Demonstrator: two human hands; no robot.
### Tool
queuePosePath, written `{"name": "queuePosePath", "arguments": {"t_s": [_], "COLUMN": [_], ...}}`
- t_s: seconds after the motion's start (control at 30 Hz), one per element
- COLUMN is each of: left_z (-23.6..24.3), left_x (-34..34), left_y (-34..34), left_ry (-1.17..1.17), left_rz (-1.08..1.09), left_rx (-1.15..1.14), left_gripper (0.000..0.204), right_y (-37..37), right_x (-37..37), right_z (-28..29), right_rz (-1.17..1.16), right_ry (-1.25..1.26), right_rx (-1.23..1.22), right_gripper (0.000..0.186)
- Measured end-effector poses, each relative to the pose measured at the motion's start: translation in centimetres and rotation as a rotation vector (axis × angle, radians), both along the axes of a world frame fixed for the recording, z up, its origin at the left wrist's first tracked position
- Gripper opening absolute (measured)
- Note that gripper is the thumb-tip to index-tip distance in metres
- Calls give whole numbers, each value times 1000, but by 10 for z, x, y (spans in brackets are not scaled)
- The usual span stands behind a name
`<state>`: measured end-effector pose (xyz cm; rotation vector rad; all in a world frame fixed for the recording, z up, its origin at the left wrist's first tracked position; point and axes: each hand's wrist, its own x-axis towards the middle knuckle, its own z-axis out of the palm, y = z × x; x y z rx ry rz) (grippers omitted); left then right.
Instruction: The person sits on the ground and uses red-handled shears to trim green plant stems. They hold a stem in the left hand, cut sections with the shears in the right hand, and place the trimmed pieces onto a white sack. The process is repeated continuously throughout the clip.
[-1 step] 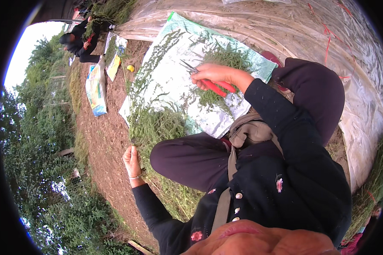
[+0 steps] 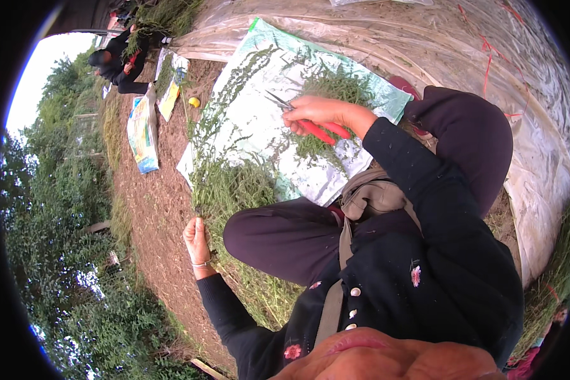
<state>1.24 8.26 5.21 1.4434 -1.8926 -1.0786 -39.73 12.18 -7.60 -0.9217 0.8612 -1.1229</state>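
In my right hand [image 2: 318,112] I hold scissors with red handles [image 2: 316,131], fingers wrapped round them. Their metal blades point up and left above a white and green plastic sheet [image 2: 259,130]. Down at the left, my closed left hand [image 2: 197,240] pinches the base of a long, leafy green plant [image 2: 202,149]. Its branches reach up along the sheet's left edge. A heap of small green sprigs [image 2: 335,87] lies on the sheet beyond and beside the scissors. More uncut-looking green stems [image 2: 240,187] lie bunched by my left knee.
Crumpled clear plastic film [image 2: 386,38] spreads beyond and right of the sheet. Brown soil [image 2: 164,221] lies left, with printed sacks [image 2: 142,136] and a small yellow object [image 2: 194,101]. Another person in dark clothes [image 2: 123,60] sits at the far left, holding green plants. A brown bag [image 2: 373,196] rests on my lap.
My right hand and the scissors have shifted very slightly left and up. My left hand keeps its place on the plant.
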Motion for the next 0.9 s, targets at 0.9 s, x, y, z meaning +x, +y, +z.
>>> {"name": "queuePosePath", "arguments": {"t_s": [0.9], "left_z": [-32], "left_x": [-45], "left_y": [-22], "left_ry": [115], "left_rz": [-77], "left_rx": [247], "left_gripper": [24], "right_y": [-12], "right_x": [39], "right_z": [21], "right_rz": [-28], "right_ry": [34], "right_rx": [-159], "right_gripper": [30]}}
